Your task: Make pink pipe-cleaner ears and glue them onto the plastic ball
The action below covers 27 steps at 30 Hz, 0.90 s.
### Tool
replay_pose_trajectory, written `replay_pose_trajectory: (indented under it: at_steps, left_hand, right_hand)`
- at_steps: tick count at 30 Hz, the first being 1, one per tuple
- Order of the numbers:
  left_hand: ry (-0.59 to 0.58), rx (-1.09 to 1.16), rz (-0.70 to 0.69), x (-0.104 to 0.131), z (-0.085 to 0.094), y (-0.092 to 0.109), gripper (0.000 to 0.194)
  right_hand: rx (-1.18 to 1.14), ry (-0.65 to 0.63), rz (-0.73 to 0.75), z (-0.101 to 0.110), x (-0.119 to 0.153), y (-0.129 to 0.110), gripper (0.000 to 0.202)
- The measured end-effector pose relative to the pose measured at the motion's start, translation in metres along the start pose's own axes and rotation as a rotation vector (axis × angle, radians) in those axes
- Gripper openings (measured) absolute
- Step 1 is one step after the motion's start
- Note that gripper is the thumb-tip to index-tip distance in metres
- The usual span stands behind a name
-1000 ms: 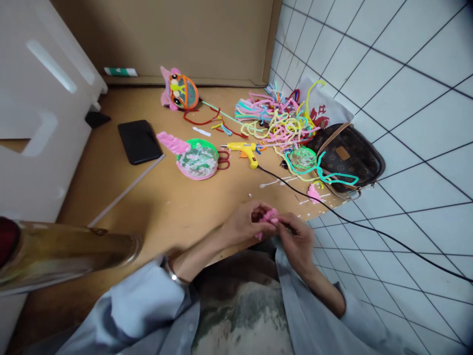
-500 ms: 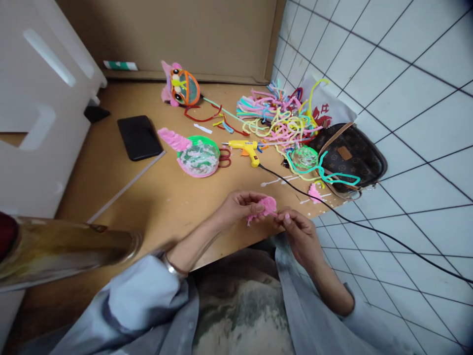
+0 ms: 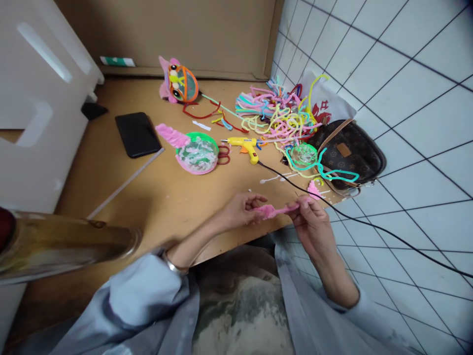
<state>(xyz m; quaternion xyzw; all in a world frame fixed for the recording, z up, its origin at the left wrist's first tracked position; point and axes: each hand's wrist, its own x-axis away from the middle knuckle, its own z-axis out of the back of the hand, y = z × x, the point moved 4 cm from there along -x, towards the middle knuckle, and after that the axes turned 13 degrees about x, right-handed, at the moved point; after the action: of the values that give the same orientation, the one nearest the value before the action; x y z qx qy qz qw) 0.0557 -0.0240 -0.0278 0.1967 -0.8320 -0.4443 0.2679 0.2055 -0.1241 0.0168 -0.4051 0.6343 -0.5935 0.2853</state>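
A pink fuzzy piece (image 3: pixel 269 211) is stretched between my two hands near the table's front edge. My left hand (image 3: pixel 242 211) pinches its rolled or bunched left part between thumb and fingers. At its thin right end, my right hand (image 3: pixel 310 216) has its fingertips closed on the strand. Beyond my hands lies a yellow glue gun (image 3: pixel 248 148) with a black cord. Left of it is a round piece (image 3: pixel 198 154) with a green and pink rim and a pink fuzzy strip attached. A small pink fuzzy piece (image 3: pixel 314 188) lies just beyond my right hand.
Tangled pipe cleaners (image 3: pixel 281 116) and a dark patterned bag (image 3: pixel 354 153) occupy the right side. A decorated head (image 3: pixel 180 83) lies at the back. On the left are a black phone-like slab (image 3: pixel 137 134) and a transparent bottle (image 3: pixel 70 244). The black cord (image 3: pixel 354 217) runs off right.
My right hand has moved right and slightly away from me, drawing out the thin pink strand. My left hand still holds the bunched part, which now appears flatter and lower.
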Motion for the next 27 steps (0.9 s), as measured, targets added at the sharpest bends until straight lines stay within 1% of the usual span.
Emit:
replay_pose_trajectory:
  at_steps: [2, 3, 5, 6, 8, 10, 11, 12, 13, 16, 17, 18, 20, 22, 23, 25, 26, 27]
  left_hand:
    - [0.095, 0.071, -0.056, -0.001, 0.006, 0.005, 0.057]
    - [0.124, 0.117, -0.074, -0.001, 0.008, 0.008, 0.057]
    - [0.139, 0.218, -0.087, -0.001, 0.012, 0.011, 0.059]
    - [0.127, 0.265, -0.085, 0.0, 0.013, 0.013, 0.06]
    - [0.064, 0.335, -0.056, 0.003, 0.013, 0.015, 0.06]
    - [-0.016, 0.352, -0.011, 0.006, 0.011, 0.017, 0.06]
    - [-0.031, 0.347, -0.003, 0.007, 0.011, 0.018, 0.059]
    - [-0.014, 0.343, -0.017, 0.007, 0.012, 0.019, 0.057]
    - [0.035, 0.347, -0.053, 0.006, 0.015, 0.021, 0.055]
    - [0.265, 0.366, -0.214, 0.003, 0.025, 0.025, 0.05]
    - [0.316, 0.363, -0.25, 0.003, 0.027, 0.025, 0.049]
    - [0.337, 0.349, -0.267, 0.002, 0.028, 0.025, 0.047]
    - [0.318, 0.305, -0.267, 0.001, 0.027, 0.025, 0.043]
    - [0.311, 0.276, -0.28, 0.001, 0.027, 0.026, 0.04]
    - [0.339, 0.28, -0.313, 0.002, 0.029, 0.028, 0.038]
    - [0.425, 0.318, -0.407, 0.005, 0.036, 0.032, 0.035]
    - [0.451, 0.339, -0.443, 0.005, 0.039, 0.033, 0.035]
    - [0.452, 0.353, -0.457, 0.006, 0.04, 0.033, 0.034]
  right_hand:
    - [-0.003, -0.087, -0.019, 0.001, 0.003, -0.005, 0.025]
    - [0.01, -0.14, -0.03, 0.001, 0.005, -0.006, 0.024]
    - [0.063, -0.209, -0.041, 0.004, 0.006, -0.007, 0.025]
    - [0.103, -0.211, -0.03, 0.007, 0.006, -0.007, 0.025]
    - [0.216, -0.141, 0.045, 0.015, 0.004, -0.007, 0.027]
    - [0.391, -0.061, 0.148, 0.024, 0.004, -0.007, 0.028]
    - [0.493, -0.021, 0.202, 0.029, 0.005, -0.007, 0.028]
    - [0.599, 0.029, 0.258, 0.033, 0.006, -0.008, 0.027]
    - [0.711, 0.089, 0.316, 0.037, 0.008, -0.009, 0.026]
    - [1.068, 0.295, 0.521, 0.047, 0.015, -0.011, 0.032]
    - [1.194, 0.328, 0.58, 0.048, 0.015, -0.009, 0.032]
    - [1.309, 0.336, 0.631, 0.048, 0.014, -0.006, 0.031]
    - [1.494, 0.307, 0.695, 0.049, 0.006, 0.004, 0.03]
    - [1.624, 0.296, 0.723, 0.053, -0.007, 0.014, 0.029]
    - [1.679, 0.306, 0.725, 0.057, -0.014, 0.017, 0.028]
    - [1.746, 0.338, 0.707, 0.068, -0.028, 0.021, 0.03]
    - [1.742, 0.356, 0.716, 0.073, -0.033, 0.021, 0.031]
    - [1.718, 0.359, 0.734, 0.077, -0.037, 0.02, 0.031]
